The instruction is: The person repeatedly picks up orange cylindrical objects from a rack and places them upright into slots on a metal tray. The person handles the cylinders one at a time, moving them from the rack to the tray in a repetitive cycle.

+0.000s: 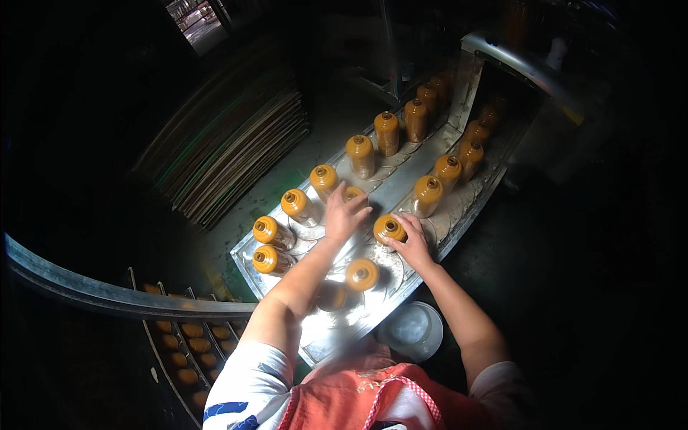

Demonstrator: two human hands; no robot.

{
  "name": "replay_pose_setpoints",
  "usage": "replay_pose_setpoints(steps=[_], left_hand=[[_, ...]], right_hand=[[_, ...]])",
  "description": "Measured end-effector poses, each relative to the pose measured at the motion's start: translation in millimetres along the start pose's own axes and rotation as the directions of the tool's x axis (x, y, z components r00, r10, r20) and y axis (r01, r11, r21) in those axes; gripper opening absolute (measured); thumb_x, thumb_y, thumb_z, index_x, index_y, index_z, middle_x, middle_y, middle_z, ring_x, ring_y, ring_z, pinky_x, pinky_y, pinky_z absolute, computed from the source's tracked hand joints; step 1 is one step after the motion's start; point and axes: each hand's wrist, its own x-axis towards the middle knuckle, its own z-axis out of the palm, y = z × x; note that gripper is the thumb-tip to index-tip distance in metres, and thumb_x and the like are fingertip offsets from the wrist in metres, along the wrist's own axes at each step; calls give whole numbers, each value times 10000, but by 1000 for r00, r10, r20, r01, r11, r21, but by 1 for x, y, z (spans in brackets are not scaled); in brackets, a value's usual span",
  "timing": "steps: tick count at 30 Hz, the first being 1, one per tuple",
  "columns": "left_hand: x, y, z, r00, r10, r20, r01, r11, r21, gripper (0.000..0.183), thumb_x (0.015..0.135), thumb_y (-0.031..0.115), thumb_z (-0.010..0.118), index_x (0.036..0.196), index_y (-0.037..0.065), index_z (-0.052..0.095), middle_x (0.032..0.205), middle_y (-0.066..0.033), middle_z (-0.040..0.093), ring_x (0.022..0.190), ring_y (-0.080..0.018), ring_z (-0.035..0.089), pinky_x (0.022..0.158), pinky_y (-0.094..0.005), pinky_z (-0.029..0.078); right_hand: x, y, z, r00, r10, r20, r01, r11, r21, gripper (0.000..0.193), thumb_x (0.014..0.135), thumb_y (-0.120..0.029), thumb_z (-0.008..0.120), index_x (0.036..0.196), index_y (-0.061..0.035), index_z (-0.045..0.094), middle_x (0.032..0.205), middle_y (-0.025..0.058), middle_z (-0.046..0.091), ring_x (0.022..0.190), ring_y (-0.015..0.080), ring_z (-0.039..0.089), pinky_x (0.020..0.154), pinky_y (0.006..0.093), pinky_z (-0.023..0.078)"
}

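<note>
The metal conveyor bed (403, 188) carries orange-topped bottles standing on round plates, in one row along its left edge and another along its right edge. At the right edge, toward the near end of the bed, the right hand (411, 242) holds an upright orange bottle (389, 228), its thumb on the near side and its fingers bent around the right side, pinching the bottle between them. Over the middle of the bed, the left hand (345, 215) is at a second bottle (353, 194) and partly hides it; its fingers are spread and slightly bent, but I cannot tell whether they grip. Two blurred bottles (362, 274) stand at the bed's near end. At its far end is a dark opening under a rounded metal hood (512, 54). Left of the bed stands a stack of thin sheets (229, 154); nearer, also to its left, are a curved metal rail (165, 302) and a rack of orange pieces (192, 330). A round metal basin (412, 330) sits just beside its right edge.
</note>
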Motion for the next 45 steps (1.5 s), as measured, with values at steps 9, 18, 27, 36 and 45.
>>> replay_pose_setpoints(steps=[9, 18, 27, 36, 45], left_hand=[[-150, -68, -175, 866, -362, -346, 409, 910, 72, 432, 786, 223, 811, 1193, 114, 713, 1287, -105, 645, 1238, -286, 541, 1056, -378, 435], [-231, -71, -132, 805, -593, -19, 525, 727, -442, 424, 746, 87, 815, 1151, 32, 698, 1400, -117, 586, 1239, -215, 560, 1045, -333, 441], [-269, -24, -109, 778, -618, -117, 546, 756, -360, 369, 721, 94, 846, 1060, 23, 719, 1328, -134, 639, 1161, -266, 618, 998, -346, 482], [-330, 61, -104, 797, -586, -147, 445, 734, -513, 502, 852, 121, 762, 1317, 27, 598, 1300, -160, 640, 1193, -237, 613, 1009, -341, 467], [-515, 168, -183, 739, -669, 79, 604, 606, -517, 229, 972, 191, 653, 1129, 38, 718, 1014, -24, 726, 905, -86, 648, 781, -240, 519]], right_hand=[[34, 64, -25, 979, 39, -201, -33, 999, 32, 328, 869, -74, 715, 1194, -76, 674, 1232, 102, 557, 1139, 249, 554, 1011, 343, 446], [62, 78, -57, 938, 119, -326, -173, 975, -142, 420, 848, -147, 751, 1245, -76, 635, 1297, 162, 552, 1222, 320, 518, 1054, 381, 410], [-85, 95, -77, 869, 286, -404, -265, 958, 107, 357, 902, -92, 705, 1249, -62, 631, 1218, 113, 567, 1101, 219, 578, 944, 340, 491], [-237, 105, -43, 869, 492, -59, -443, 825, 352, 324, 909, -91, 687, 1222, -25, 639, 1223, 129, 554, 1031, 194, 630, 930, 309, 505], [-371, 36, -20, 712, 374, 594, -586, 782, 210, 302, 916, -133, 669, 1206, -47, 655, 1084, 50, 667, 926, 133, 629, 683, 295, 558]])
